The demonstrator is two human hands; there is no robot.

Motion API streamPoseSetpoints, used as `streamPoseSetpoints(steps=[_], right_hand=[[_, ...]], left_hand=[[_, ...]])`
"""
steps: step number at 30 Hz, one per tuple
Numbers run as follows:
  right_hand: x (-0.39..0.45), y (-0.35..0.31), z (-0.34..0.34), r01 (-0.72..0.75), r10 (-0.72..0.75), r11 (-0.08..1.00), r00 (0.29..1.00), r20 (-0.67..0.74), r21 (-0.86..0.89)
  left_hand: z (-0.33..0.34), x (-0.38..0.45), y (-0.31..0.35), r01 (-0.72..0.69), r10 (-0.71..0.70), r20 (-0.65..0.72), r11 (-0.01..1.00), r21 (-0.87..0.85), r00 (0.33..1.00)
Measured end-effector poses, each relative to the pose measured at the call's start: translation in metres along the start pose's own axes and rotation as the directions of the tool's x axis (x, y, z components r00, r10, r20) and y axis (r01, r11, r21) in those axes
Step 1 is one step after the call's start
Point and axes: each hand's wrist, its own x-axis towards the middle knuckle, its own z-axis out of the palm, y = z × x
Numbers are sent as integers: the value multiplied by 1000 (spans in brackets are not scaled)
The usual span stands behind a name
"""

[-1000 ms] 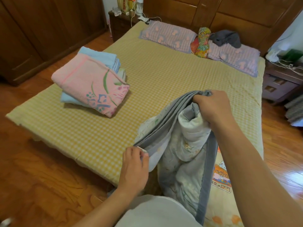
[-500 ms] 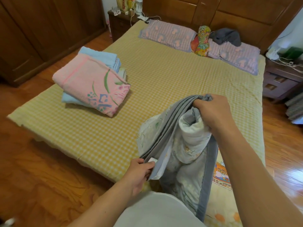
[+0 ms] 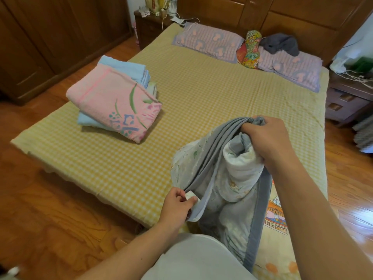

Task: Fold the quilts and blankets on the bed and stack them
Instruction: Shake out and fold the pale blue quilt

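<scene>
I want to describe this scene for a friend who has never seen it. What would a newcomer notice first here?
First, the grey-edged quilt held up near the foot of the bed: the right hand grips its bunched top, and the left hand pinches a lower corner. Next, the folded stack at the bed's left side, with a pink blanket on top of a blue blanket.
</scene>
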Motion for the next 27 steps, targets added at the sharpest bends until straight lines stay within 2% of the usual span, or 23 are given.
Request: streamPoseSetpoints(steps=[6,10,22,27], right_hand=[[1,1,-5,-37,37,999,999,-10,33],[0,2,-7,-46,46,997,999,2,58],[-2,5,-7,-74,72,992,997,30,104],[-3,6,-7,-84,80,990,996,37,111]], left_hand=[[-5,0,-3,16,-16,43,1000,16,999],[-4,-3,-1,38,-34,59,997,-62,998],[-5,-12,4,106,-88,152,987,-118,985],[-7,-17,1,56,-37,181,993,-104,983]])
